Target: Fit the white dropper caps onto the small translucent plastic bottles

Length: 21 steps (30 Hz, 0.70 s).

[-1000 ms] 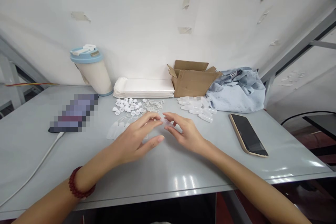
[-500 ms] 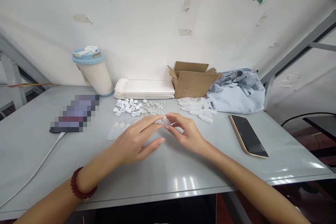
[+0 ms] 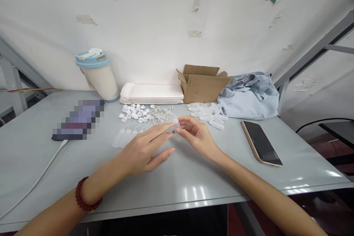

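Note:
Between the thumb and fingers of my right hand (image 3: 197,136) is a small translucent plastic bottle (image 3: 177,125), partly covered by the fingers. My left hand (image 3: 146,147) has its fingers stretched out and apart, with a fingertip at the bottle's top. Just behind the left fingers lie small bottles with looped strings (image 3: 124,138) in a row. Farther back sit a pile of white caps (image 3: 134,112) and a tangle of whitish strings (image 3: 162,113). Several clear empty-looking bottles (image 3: 207,112) lie in a heap beyond my right hand.
A stack of white packets (image 3: 153,94) and an open cardboard box (image 3: 206,88) stand against the wall. Light blue cloth (image 3: 250,97) lies beside the box. A tumbler (image 3: 98,75) and a cabled phone (image 3: 80,120) are left; another phone (image 3: 261,143) lies right.
The bottle has been turned in my right fingers, which have closed further around it. A string now shows rising from its top. My left hand has barely shifted.

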Each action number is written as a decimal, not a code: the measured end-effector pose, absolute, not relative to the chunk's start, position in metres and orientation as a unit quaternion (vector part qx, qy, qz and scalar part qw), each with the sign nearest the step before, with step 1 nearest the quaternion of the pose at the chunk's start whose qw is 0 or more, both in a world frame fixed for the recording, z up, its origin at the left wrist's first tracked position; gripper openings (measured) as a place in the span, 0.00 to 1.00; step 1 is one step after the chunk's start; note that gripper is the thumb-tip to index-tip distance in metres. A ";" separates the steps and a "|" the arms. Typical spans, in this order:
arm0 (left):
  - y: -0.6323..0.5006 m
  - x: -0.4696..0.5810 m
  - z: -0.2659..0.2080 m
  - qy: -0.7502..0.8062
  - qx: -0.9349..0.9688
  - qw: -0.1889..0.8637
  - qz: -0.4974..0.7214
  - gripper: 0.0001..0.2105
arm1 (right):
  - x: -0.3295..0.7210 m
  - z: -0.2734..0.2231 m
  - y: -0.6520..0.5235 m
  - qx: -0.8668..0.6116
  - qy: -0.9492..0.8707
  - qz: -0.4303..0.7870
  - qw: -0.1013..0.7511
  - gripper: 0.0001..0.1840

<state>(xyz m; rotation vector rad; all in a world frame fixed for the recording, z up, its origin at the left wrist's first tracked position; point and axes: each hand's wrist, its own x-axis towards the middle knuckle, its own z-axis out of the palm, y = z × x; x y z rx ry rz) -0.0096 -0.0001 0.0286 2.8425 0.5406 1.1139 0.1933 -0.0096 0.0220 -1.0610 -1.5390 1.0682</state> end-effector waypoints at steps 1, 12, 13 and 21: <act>0.000 -0.009 0.029 0.174 0.915 0.020 0.364 0.15 | 0.193 0.022 -0.010 -0.433 -0.623 0.446 0.475 0.15; 0.004 -0.007 0.022 0.232 0.889 -0.010 0.394 0.18 | 0.188 0.022 -0.015 -0.415 -0.602 0.510 0.453 0.16; 0.004 -0.007 0.022 0.235 0.888 -0.013 0.395 0.17 | 0.188 0.022 -0.016 -0.414 -0.602 0.510 0.453 0.16; -0.002 -0.004 0.033 0.226 0.861 -0.021 0.455 0.07 | 0.188 0.020 -0.015 -0.414 -0.604 0.500 0.461 0.16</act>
